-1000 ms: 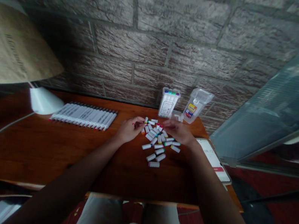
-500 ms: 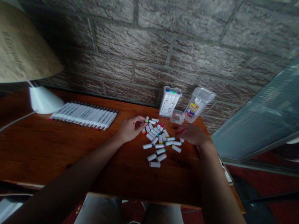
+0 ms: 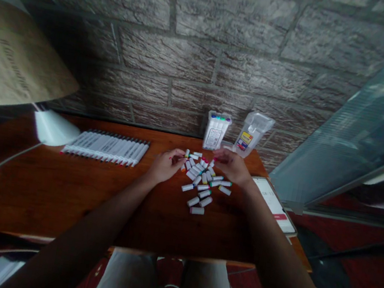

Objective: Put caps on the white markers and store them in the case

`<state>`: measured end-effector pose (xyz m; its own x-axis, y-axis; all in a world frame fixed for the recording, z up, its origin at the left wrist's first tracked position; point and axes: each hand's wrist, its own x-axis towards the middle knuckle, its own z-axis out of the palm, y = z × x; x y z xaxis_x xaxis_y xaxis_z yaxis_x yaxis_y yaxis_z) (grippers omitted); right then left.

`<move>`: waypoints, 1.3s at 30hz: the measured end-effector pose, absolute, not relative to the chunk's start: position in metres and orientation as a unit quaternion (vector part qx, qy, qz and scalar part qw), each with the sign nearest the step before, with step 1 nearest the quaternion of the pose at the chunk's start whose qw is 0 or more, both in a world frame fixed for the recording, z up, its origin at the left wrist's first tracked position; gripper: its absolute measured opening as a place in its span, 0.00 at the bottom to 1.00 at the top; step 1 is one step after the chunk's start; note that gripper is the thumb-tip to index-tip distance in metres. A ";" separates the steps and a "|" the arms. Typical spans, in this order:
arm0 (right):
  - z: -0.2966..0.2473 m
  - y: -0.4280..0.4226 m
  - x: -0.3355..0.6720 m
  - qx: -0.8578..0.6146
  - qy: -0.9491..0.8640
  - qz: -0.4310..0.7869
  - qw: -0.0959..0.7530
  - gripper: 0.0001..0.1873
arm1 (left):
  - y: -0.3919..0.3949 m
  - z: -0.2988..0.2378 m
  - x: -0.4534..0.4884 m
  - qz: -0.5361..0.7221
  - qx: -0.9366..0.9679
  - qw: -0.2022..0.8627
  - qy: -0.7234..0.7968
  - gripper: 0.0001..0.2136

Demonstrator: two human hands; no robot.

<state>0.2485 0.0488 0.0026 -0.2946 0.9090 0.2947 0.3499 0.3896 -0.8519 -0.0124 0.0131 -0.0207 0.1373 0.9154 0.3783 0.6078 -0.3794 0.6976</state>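
Note:
A heap of several short white marker caps with coloured ends lies in the middle of the wooden table. My left hand rests at the heap's left edge, fingers curled in a pinch on a cap. My right hand lies over the heap's upper right, fingers bent down among the caps; what they hold is hidden. A row of white markers lies side by side further left.
A clear box of markers and an open clear case stand against the brick wall. A phone lies at the table's right edge. A white lamp and a brown paper bag are at the left.
My right hand went right to the table's edge, then came back left onto the heap's upper right. The left hand has hardly moved.

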 end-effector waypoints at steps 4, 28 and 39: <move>-0.003 0.049 0.246 -0.413 -0.724 0.393 0.390 0.18 | 0.013 -0.020 -0.012 0.403 0.731 0.190 0.517 0.09; 0.024 0.035 0.251 -0.421 -0.769 0.288 0.384 0.10 | 0.014 -0.023 -0.013 0.403 0.734 0.184 0.515 0.07; 0.042 0.002 0.227 -0.331 -0.851 0.399 0.081 0.09 | 0.015 -0.022 -0.011 0.409 0.729 0.189 0.516 0.07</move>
<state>0.2272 0.0016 0.0420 -0.7675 0.6285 -0.1262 0.4990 0.4622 -0.7330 -0.0108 0.0147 -0.0215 0.1334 0.9066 0.4005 0.5979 -0.3958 0.6970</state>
